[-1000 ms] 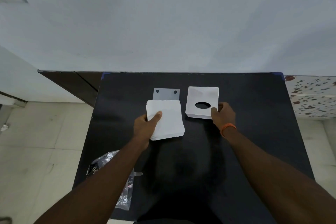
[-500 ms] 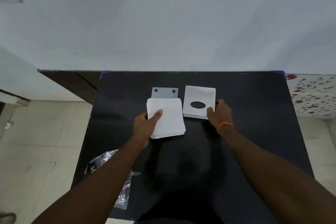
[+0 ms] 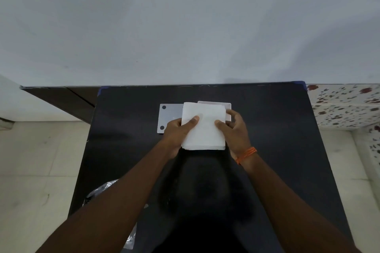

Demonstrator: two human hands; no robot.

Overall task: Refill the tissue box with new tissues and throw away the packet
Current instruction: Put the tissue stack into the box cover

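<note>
A thick white stack of tissues [image 3: 203,127] is held above the black table [image 3: 277,139]. My left hand [image 3: 176,131] grips its left edge and my right hand [image 3: 234,129] grips its right edge, thumbs on top. Behind the stack, only the far rim and right corner of the white tissue box [image 3: 227,109] show; its oval hole is hidden. The grey flat lid plate [image 3: 169,114] with black dots lies on the table to the left. The clear plastic packet [image 3: 98,191] hangs at the table's near left edge, partly behind my left forearm.
A pale wall rises right behind the table's far edge. Beige floor tiles lie on both sides, with a dark skirting at the left and a speckled tile panel [image 3: 345,104] at the right.
My left hand carried the tissue stack to the right, off the grey plate and over the tissue box. My right hand left the box's corner and took the stack's right edge.
</note>
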